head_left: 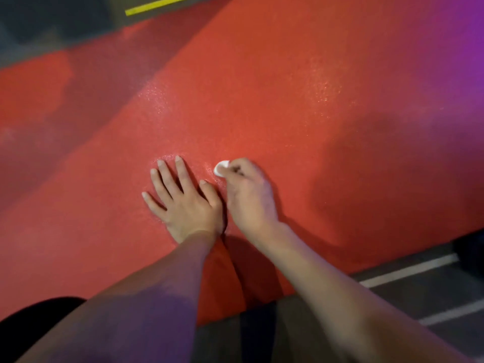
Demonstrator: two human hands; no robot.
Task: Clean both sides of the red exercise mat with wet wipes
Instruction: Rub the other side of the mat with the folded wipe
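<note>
The red exercise mat (275,87) fills most of the view, running diagonally from lower left to upper right, with wet shiny patches on it. My left hand (183,197) lies flat on the mat, fingers straight and spread. Right beside it, my right hand (248,195) has its fingers curled around a small bunched white wet wipe (221,168), pressing it onto the mat just beyond my left fingertips.
A second red mat surface (39,100) lies to the left in shadow. Dark floor with white lines (411,271) borders the mat at lower right. A yellow stripe (159,3) marks the dark floor at the top. Dark clothing shows at bottom left.
</note>
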